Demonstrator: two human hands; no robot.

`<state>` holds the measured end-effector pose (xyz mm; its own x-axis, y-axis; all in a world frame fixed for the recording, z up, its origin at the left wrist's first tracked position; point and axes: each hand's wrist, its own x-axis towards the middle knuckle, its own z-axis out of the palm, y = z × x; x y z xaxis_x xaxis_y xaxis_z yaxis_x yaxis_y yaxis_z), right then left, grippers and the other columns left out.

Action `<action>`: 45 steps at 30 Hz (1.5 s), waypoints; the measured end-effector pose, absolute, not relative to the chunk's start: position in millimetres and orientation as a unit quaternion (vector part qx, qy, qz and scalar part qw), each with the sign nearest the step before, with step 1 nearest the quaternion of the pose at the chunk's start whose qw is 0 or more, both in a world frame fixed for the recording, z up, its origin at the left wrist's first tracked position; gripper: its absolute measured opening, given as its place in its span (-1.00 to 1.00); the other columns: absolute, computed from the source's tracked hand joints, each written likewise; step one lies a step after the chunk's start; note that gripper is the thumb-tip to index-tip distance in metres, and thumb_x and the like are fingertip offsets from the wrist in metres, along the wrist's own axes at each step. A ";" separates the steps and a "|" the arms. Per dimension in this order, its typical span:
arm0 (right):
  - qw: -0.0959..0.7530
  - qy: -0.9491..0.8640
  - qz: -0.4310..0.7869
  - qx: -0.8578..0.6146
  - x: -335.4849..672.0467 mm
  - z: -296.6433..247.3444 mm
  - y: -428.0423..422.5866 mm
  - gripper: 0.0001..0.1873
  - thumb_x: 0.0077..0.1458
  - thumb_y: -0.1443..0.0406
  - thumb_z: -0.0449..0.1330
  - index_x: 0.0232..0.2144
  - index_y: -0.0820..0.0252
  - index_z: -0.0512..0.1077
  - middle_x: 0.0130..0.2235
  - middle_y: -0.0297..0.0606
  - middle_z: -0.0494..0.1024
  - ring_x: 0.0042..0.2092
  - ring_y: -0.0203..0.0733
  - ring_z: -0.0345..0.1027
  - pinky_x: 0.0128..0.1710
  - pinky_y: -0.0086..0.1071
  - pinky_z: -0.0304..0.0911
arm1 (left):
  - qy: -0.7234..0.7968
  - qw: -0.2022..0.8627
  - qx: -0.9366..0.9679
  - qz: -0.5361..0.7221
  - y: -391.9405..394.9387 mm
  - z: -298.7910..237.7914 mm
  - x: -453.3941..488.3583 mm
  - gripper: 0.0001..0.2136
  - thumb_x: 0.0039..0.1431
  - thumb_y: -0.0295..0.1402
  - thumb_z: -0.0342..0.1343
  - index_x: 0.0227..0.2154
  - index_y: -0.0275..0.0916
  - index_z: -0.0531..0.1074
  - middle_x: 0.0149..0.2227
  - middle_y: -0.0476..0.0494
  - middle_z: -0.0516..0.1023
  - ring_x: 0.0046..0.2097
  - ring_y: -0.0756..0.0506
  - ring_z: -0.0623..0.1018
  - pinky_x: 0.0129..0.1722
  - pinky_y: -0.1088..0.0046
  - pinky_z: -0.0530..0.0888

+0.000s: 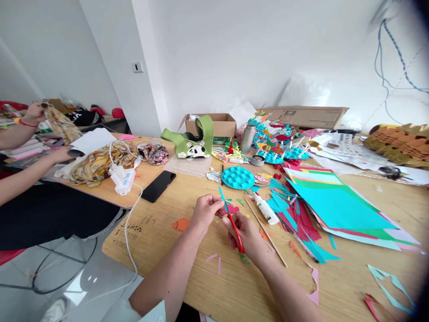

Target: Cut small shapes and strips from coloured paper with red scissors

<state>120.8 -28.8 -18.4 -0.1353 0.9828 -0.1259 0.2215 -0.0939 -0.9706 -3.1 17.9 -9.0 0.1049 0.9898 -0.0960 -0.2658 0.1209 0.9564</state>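
My right hand (240,230) is closed round the red handles of a pair of scissors (236,233), its blades pointing away from me. Just left of the blades, my left hand (208,212) pinches a narrow blue paper strip (221,193), which passes close to the blades. Whether the blades touch the strip I cannot make out. Beyond the hands lies a round blue woven-looking paper disc (237,177). An orange paper fish (181,224) rests left of my left forearm. A white glue bottle (266,209) and a thin wooden stick (266,232) lie to the right.
Coloured paper sheets (345,201) are stacked at right, with scraps around them. A black phone (159,186) and a white power strip (122,180) lie at left. Behind stand a green panda bag (201,138) and a steel flask (248,139). Another person's hand (33,114) holds patterned cloth.
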 end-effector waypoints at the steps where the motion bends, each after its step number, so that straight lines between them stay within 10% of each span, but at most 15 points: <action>1: 0.376 -0.557 0.507 -0.541 120.6 -18.2 -28.7 -0.54 -0.09 -0.06 0.18 -0.55 0.11 0.08 -0.69 -0.50 0.30 -0.74 -0.37 0.15 -0.77 -0.52 -0.04 | 0.431 0.612 0.420 0.513 17.7 -8.9 -2.9 -0.87 -0.16 -0.36 0.18 -0.60 -0.30 0.37 -0.66 0.00 0.42 -0.60 0.05 0.40 -0.55 0.52 0.35; 45: 0.367 -0.558 0.482 -0.567 121.6 -12.4 -28.6 -0.50 -0.15 -0.08 0.21 -0.58 0.10 0.07 -0.72 -0.51 0.29 -0.75 -0.36 0.15 -0.78 -0.51 -0.04 | 0.439 0.616 0.410 0.510 18.8 -6.5 -4.7 -0.83 -0.17 -0.29 0.19 -0.58 -0.32 0.41 -0.62 -0.05 0.44 -0.58 0.03 0.42 -0.55 0.53 0.34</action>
<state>121.6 -28.6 -12.4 -0.0868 0.9867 -0.1377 0.2791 -0.1086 -0.9541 -4.7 18.8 -6.5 0.0947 0.9879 -0.1229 -0.2679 0.1441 0.9526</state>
